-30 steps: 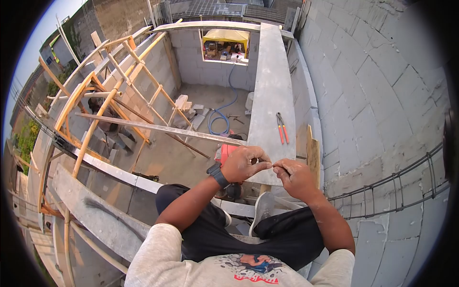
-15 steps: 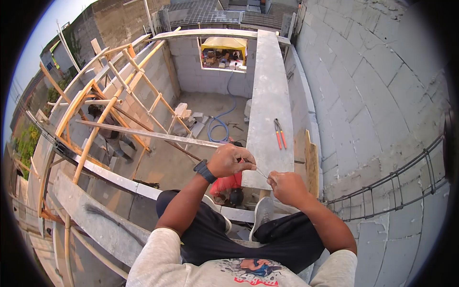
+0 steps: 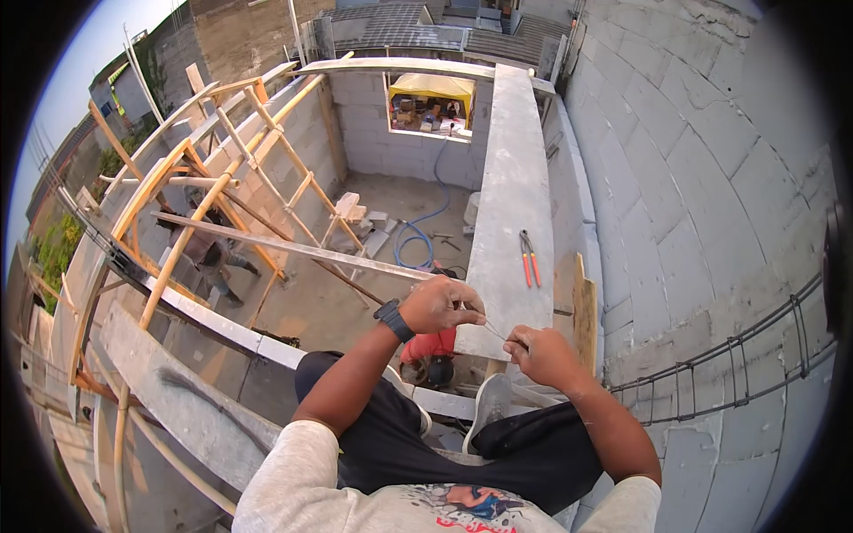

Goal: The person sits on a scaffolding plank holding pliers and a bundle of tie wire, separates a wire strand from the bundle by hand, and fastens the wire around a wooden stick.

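Before me, left hand [image 3: 442,306] and right hand [image 3: 542,357], apart, pinch a thin wire [image 3: 494,331]. It slants between them — lower at the right.

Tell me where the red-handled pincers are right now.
In the head view, the red-handled pincers lie right of centre on the long grey plank, beyond the right hand, which pinches a thin wire.

A blue hose [image 3: 399,247] lies in loops on the grey floor [image 3: 302,306]. Through the window opening, a yellow tent [image 3: 433,86] is seen. One co-worker [image 3: 213,253] stands at left, near a long pole [image 3: 171,266].
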